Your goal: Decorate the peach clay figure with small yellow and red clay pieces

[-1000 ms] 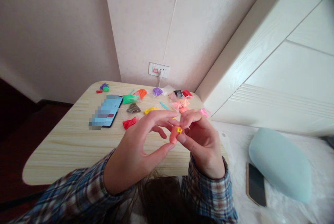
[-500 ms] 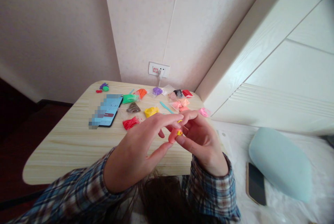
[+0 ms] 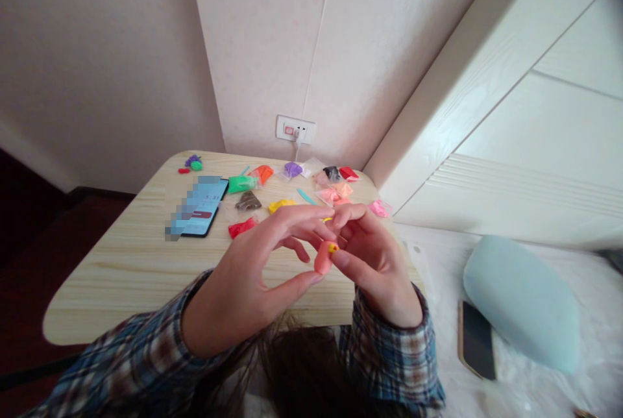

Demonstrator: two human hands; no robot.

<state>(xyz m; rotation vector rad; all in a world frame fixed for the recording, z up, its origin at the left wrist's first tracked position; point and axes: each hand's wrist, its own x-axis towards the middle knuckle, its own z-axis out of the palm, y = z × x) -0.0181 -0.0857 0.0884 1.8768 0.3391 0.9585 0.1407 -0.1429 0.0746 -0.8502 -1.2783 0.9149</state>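
Note:
Between my two hands, above the table, is a small coral-pink piece of modelling clay (image 3: 322,259) with a yellow bit (image 3: 333,248) on its right end. My left hand (image 3: 253,269) has its thumb at the lower edge of the coral clay and its fingers curved over the top. My right hand (image 3: 372,259) presses its thumb beside the yellow bit, fingers curled behind it. The far side of the clay is hidden by the fingers. Nearest behind the hands lie a yellow clay packet (image 3: 281,206) and a red clay packet (image 3: 242,228).
A lit phone (image 3: 204,210) lies on the wooden table (image 3: 121,275). Green (image 3: 242,184), orange (image 3: 263,174), purple (image 3: 293,169) and pink (image 3: 380,208) clay packets sit farther back, near a blue clay tool (image 3: 306,196). On the right are a pale blue cushion-like object (image 3: 523,304) and a dark phone (image 3: 477,340).
My left fingers have lifted and opened a little wider around the coral clay, which now shows more of its side and stands more upright. The table items stay put.

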